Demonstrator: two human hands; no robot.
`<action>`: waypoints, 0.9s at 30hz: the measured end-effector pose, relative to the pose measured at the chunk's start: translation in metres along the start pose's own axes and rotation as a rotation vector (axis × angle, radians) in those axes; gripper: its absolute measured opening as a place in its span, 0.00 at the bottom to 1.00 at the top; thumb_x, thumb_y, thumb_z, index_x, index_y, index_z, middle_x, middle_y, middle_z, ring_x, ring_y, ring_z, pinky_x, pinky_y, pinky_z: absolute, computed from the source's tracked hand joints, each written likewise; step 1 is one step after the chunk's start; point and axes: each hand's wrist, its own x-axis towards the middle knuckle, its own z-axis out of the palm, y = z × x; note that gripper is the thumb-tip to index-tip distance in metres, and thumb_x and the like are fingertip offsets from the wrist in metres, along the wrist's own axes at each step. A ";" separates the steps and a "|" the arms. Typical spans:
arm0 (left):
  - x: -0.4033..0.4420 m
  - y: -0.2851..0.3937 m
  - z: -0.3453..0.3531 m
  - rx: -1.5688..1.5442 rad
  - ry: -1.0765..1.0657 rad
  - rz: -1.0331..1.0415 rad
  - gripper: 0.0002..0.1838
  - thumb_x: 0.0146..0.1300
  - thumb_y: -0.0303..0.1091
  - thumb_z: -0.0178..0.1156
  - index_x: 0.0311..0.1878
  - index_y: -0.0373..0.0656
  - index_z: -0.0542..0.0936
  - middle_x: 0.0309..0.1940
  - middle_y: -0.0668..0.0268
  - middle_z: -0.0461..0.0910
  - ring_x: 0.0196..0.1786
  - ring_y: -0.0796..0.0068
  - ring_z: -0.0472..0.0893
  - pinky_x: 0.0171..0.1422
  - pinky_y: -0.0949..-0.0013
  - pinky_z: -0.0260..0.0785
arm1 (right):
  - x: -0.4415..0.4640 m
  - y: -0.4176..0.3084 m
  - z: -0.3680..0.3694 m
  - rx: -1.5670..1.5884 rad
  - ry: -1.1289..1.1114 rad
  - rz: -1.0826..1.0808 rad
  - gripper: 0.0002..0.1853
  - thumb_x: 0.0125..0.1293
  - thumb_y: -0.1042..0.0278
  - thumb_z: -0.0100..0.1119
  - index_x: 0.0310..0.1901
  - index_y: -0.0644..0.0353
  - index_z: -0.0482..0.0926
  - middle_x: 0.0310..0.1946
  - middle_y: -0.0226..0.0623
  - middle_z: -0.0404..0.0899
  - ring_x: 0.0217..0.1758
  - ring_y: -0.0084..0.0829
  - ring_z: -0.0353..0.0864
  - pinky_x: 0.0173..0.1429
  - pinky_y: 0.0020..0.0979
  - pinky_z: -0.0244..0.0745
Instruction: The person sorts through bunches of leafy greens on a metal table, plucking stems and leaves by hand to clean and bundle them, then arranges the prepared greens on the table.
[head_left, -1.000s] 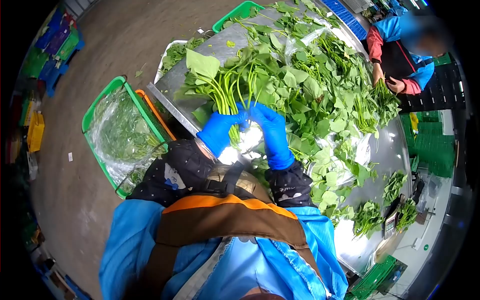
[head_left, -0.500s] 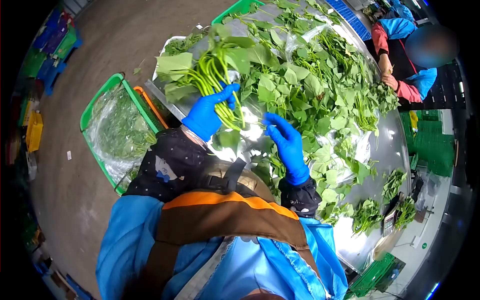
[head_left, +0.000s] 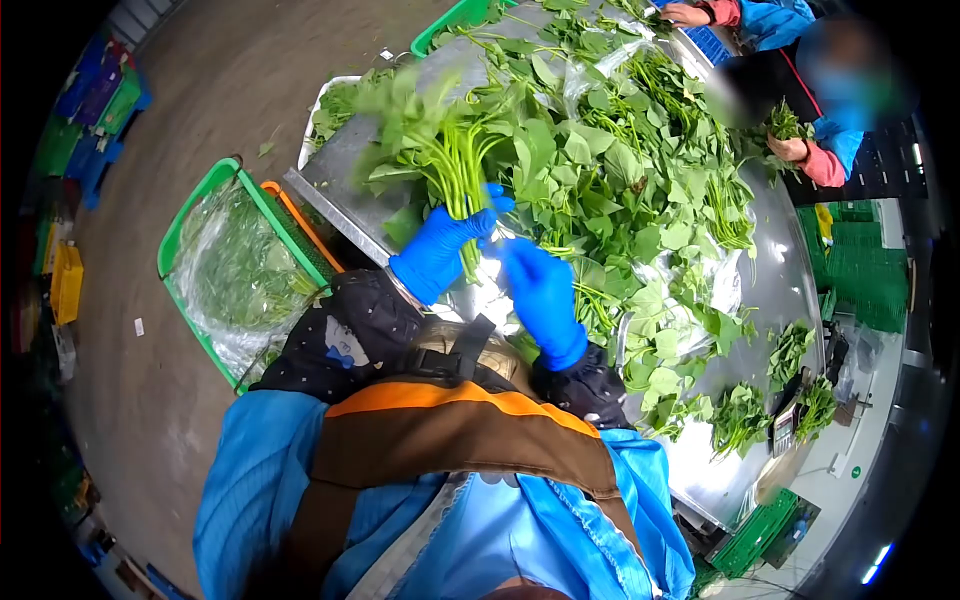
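Note:
My left hand (head_left: 440,248), in a blue glove, is closed around a bunch of leafy green stems (head_left: 455,165). The bunch stands upright above the fist, leaves at the top and slightly blurred, cut stem ends poking out below. Close beside those ends is my right hand (head_left: 545,300), also blue-gloved. Its fingers are drawn together and a little smeared, near the left fingertips; what they pinch, if anything, is hidden. A large heap of loose leafy greens (head_left: 620,170) covers the metal table (head_left: 345,165) beyond and to the right of both hands.
A green crate (head_left: 185,320) lined with clear plastic holds greens at the left, an orange crate edge (head_left: 300,225) beside it. Small bunches (head_left: 740,420) and a scale-like device (head_left: 785,430) lie at the table's right. Across the table, a co-worker's hand (head_left: 788,148) holds greens.
My left hand has shifted slightly right and down, tilting the bunch more upright. My right hand has moved left to the stem ends, fingers drawn together. The co-worker's hands have moved apart.

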 end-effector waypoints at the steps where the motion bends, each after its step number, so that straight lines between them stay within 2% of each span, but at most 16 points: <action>1: 0.003 -0.003 -0.003 0.054 0.009 0.035 0.21 0.58 0.39 0.57 0.52 0.42 0.67 0.42 0.64 0.74 0.36 0.78 0.72 0.44 0.72 0.68 | -0.002 0.011 0.011 -0.135 -0.012 -0.024 0.09 0.59 0.62 0.53 0.36 0.56 0.78 0.17 0.41 0.75 0.19 0.39 0.75 0.23 0.34 0.68; 2: 0.005 -0.007 -0.006 0.109 0.023 0.071 0.19 0.59 0.41 0.56 0.49 0.43 0.69 0.40 0.65 0.74 0.36 0.78 0.72 0.42 0.71 0.68 | -0.004 0.017 0.018 -0.268 -0.028 -0.048 0.09 0.58 0.60 0.54 0.34 0.55 0.77 0.18 0.43 0.75 0.20 0.43 0.76 0.23 0.37 0.68; 5: 0.004 -0.006 -0.004 0.071 0.190 -0.152 0.16 0.62 0.46 0.51 0.43 0.43 0.71 0.33 0.67 0.75 0.34 0.77 0.73 0.40 0.71 0.68 | -0.006 0.012 0.019 -0.297 -0.052 -0.084 0.08 0.58 0.60 0.54 0.31 0.54 0.77 0.18 0.43 0.75 0.21 0.45 0.75 0.23 0.39 0.68; 8: 0.008 -0.003 -0.004 -0.089 0.263 -0.101 0.16 0.63 0.48 0.48 0.38 0.43 0.71 0.22 0.70 0.71 0.27 0.77 0.71 0.35 0.74 0.65 | -0.008 0.013 0.013 -0.182 -0.125 -0.044 0.08 0.56 0.60 0.55 0.31 0.53 0.78 0.19 0.42 0.75 0.22 0.45 0.75 0.25 0.36 0.69; 10: 0.015 0.009 -0.021 -0.138 0.140 0.015 0.15 0.64 0.47 0.47 0.37 0.44 0.70 0.14 0.76 0.56 0.16 0.84 0.56 0.23 0.77 0.51 | -0.009 0.025 -0.004 0.039 -0.221 0.049 0.08 0.56 0.60 0.56 0.32 0.54 0.79 0.20 0.42 0.76 0.21 0.44 0.75 0.25 0.34 0.69; 11: 0.012 0.024 -0.021 -0.125 0.181 0.031 0.14 0.65 0.47 0.46 0.33 0.45 0.69 0.13 0.76 0.54 0.15 0.84 0.54 0.22 0.77 0.48 | -0.005 0.040 -0.011 0.067 -0.015 -0.081 0.09 0.55 0.63 0.57 0.35 0.56 0.80 0.23 0.41 0.77 0.21 0.37 0.76 0.26 0.29 0.69; 12: 0.009 0.038 -0.022 -0.111 0.223 0.047 0.15 0.65 0.46 0.45 0.28 0.47 0.69 0.12 0.77 0.52 0.14 0.85 0.52 0.20 0.78 0.45 | -0.004 0.053 -0.028 -0.041 0.089 0.022 0.09 0.55 0.65 0.58 0.36 0.59 0.79 0.26 0.40 0.79 0.23 0.30 0.77 0.28 0.26 0.70; 13: 0.010 0.043 -0.036 -0.097 0.167 0.051 0.16 0.66 0.45 0.44 0.23 0.48 0.66 0.11 0.77 0.51 0.13 0.85 0.51 0.19 0.78 0.44 | 0.000 0.052 -0.042 0.125 0.190 0.227 0.08 0.56 0.71 0.59 0.37 0.63 0.79 0.28 0.31 0.79 0.30 0.20 0.76 0.36 0.21 0.70; 15: 0.009 0.045 -0.052 -0.085 0.164 0.035 0.22 0.67 0.42 0.42 0.14 0.51 0.56 0.10 0.77 0.49 0.12 0.83 0.50 0.18 0.76 0.43 | 0.000 0.102 -0.055 -0.044 0.319 0.172 0.08 0.54 0.70 0.61 0.35 0.62 0.80 0.30 0.33 0.80 0.32 0.21 0.77 0.38 0.22 0.70; 16: 0.009 0.044 -0.051 -0.088 0.167 0.019 0.21 0.67 0.42 0.42 0.16 0.51 0.59 0.10 0.76 0.49 0.12 0.83 0.50 0.18 0.76 0.42 | 0.001 0.098 -0.058 -0.155 0.333 0.168 0.08 0.53 0.70 0.62 0.35 0.61 0.80 0.31 0.34 0.80 0.33 0.23 0.77 0.39 0.22 0.70; 18: 0.005 0.041 -0.048 -0.097 0.175 -0.004 0.18 0.67 0.42 0.42 0.19 0.50 0.64 0.10 0.76 0.49 0.12 0.83 0.50 0.18 0.76 0.42 | 0.001 0.089 -0.060 -0.462 0.203 -0.119 0.10 0.51 0.70 0.62 0.36 0.57 0.80 0.34 0.36 0.78 0.39 0.31 0.77 0.43 0.27 0.70; 19: 0.002 0.040 -0.037 -0.146 0.242 0.011 0.13 0.66 0.42 0.44 0.28 0.47 0.69 0.11 0.76 0.50 0.12 0.83 0.49 0.19 0.76 0.43 | 0.004 0.084 -0.054 -0.546 0.178 -0.197 0.10 0.47 0.71 0.60 0.35 0.54 0.80 0.34 0.36 0.76 0.41 0.39 0.74 0.43 0.33 0.70; 22: 0.002 0.038 -0.030 -0.088 0.306 -0.056 0.10 0.65 0.42 0.46 0.36 0.46 0.71 0.12 0.76 0.50 0.13 0.83 0.50 0.20 0.77 0.43 | 0.017 0.121 -0.036 -0.812 0.021 -0.263 0.08 0.45 0.71 0.57 0.30 0.54 0.79 0.31 0.38 0.74 0.39 0.40 0.72 0.39 0.37 0.68; 25: 0.000 0.039 -0.034 -0.140 0.311 -0.007 0.09 0.64 0.40 0.48 0.28 0.52 0.68 0.12 0.76 0.52 0.14 0.83 0.53 0.20 0.77 0.46 | 0.021 0.133 -0.025 -1.032 -0.045 -0.245 0.03 0.44 0.67 0.53 0.21 0.55 0.74 0.21 0.42 0.71 0.28 0.43 0.71 0.29 0.40 0.64; 26: 0.000 0.037 -0.041 -0.147 0.288 0.032 0.15 0.63 0.44 0.50 0.44 0.43 0.72 0.11 0.76 0.54 0.15 0.84 0.55 0.21 0.78 0.48 | 0.024 0.133 -0.027 -1.051 -0.010 -0.278 0.03 0.45 0.67 0.53 0.22 0.55 0.74 0.21 0.41 0.71 0.28 0.42 0.72 0.29 0.40 0.64; 27: -0.001 0.040 -0.041 -0.121 0.330 0.037 0.16 0.63 0.44 0.50 0.47 0.42 0.71 0.11 0.76 0.55 0.14 0.84 0.56 0.21 0.78 0.48 | 0.024 0.117 -0.031 -1.002 0.012 -0.321 0.03 0.46 0.68 0.52 0.21 0.54 0.74 0.21 0.41 0.72 0.27 0.41 0.72 0.30 0.40 0.65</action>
